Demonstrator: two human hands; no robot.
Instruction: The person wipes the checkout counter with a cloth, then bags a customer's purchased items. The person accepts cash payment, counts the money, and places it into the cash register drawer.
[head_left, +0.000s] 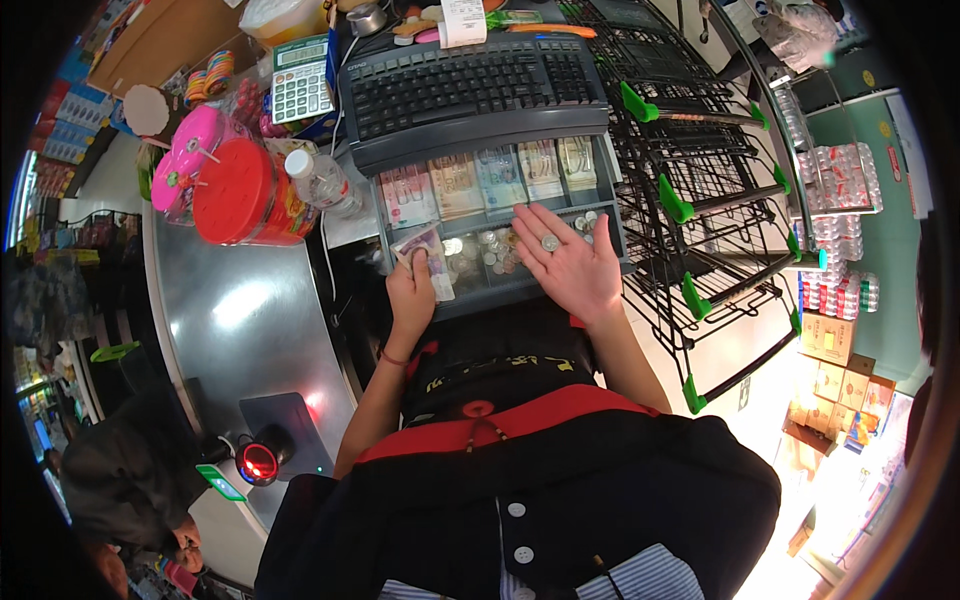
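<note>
Below the keyboard an open cash drawer (487, 294) extends toward me. Its rear row holds stacks of banknotes (454, 184) sorted by colour in separate compartments, and loose coins (495, 251) fill the front compartments. My left hand (411, 296) pinches a few purplish banknotes (426, 244) under its thumb, over the drawer's front left corner. Palm up, my right hand (581, 274) is spread flat above the coin compartments, with one silver coin (550, 242) lying at the base of its fingers. The right hand hides some coins beneath it.
A black keyboard (472, 94) overhangs the drawer's back. Left of it are a calculator (301, 82), a clear bottle (322, 180) and a red-lidded jar (236, 191). Nested shopping carts (705, 202) crowd the right. A barcode scanner (259, 461) glows on the metal counter (240, 300); a person (127, 465) stands beyond.
</note>
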